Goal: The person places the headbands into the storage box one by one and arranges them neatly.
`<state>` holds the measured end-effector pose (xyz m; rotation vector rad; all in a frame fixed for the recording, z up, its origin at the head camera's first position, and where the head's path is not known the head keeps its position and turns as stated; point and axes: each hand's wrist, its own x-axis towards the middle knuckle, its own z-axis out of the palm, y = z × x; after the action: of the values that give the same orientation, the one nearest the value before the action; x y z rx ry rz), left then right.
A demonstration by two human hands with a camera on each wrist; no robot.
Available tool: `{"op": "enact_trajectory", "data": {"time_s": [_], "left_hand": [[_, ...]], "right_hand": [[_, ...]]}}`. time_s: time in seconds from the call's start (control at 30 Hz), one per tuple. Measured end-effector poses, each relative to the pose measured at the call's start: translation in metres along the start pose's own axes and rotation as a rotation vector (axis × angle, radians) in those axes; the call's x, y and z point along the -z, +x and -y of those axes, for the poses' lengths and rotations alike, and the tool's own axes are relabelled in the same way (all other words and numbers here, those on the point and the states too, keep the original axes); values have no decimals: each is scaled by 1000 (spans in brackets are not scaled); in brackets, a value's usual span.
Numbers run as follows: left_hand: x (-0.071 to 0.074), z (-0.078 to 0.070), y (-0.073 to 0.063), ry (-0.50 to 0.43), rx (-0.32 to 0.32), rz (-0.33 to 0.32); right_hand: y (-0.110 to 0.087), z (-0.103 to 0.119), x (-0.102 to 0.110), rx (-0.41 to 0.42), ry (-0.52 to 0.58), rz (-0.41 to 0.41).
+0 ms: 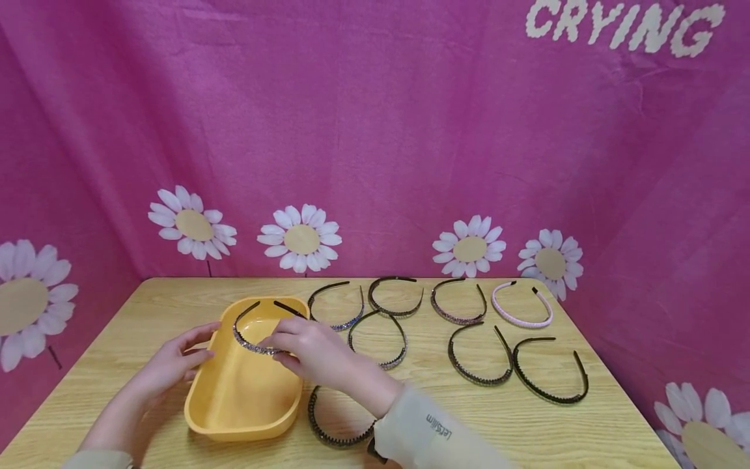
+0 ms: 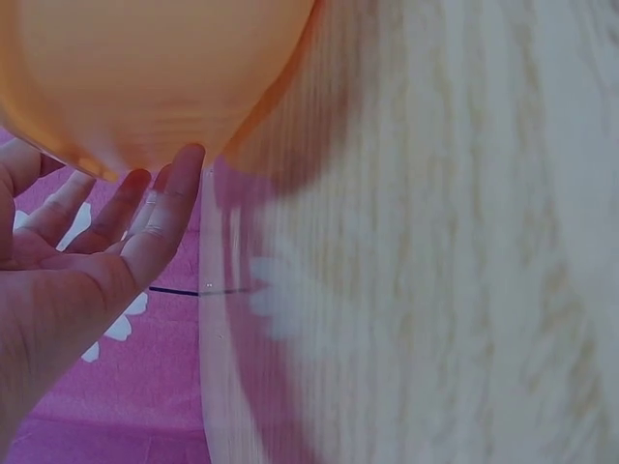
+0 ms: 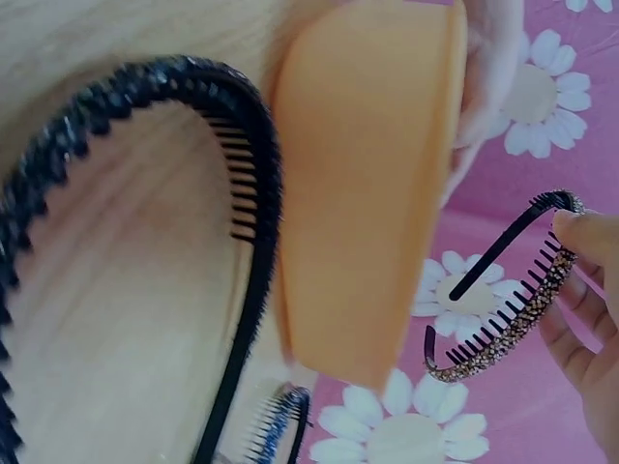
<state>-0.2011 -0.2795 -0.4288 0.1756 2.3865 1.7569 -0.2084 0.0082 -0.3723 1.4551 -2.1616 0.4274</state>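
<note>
My right hand [image 1: 316, 348] pinches a glittery toothed headband [image 1: 249, 344] by one side, above the yellow bin [image 1: 202, 423]. In the right wrist view the headband [image 3: 503, 338] shows gold and dark stones, with its tips pointing away from the right hand [image 3: 590, 290]. My left hand [image 1: 166, 368] is at the bin's left side, fingertips right at its rim. The left wrist view has the left hand [image 2: 106, 242] with fingers extended and spread against the bin's wall [image 2: 145, 77]. Below the right forearm lies a black beaded headband [image 1: 336, 441], partly hidden by the sleeve.
Right of the bin, several headbands lie on the wooden table [image 1: 422, 417]: a blue-stoned one [image 1: 346, 326], a pink one [image 1: 524, 323], a black one [image 1: 551, 397] and other dark ones. A magenta cloth with daisies [image 1: 301, 240] hangs behind the table.
</note>
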Motion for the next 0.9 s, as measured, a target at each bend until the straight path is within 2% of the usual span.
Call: {"op": "enact_trajectory", "data": {"time_s": [0.4, 0.63, 0.8, 0.9], "left_hand": [[0, -1, 1, 9, -1, 11], [-1, -1, 0, 19, 2, 12], [1, -2, 0, 33, 11, 12], [1, -3, 0, 33, 19, 13]], "right_hand": [[-5, 7, -30, 11, -41, 114], [-2, 10, -41, 26, -56, 168], [1, 12, -48, 34, -41, 209], [3, 12, -52, 0, -10, 239]]}}
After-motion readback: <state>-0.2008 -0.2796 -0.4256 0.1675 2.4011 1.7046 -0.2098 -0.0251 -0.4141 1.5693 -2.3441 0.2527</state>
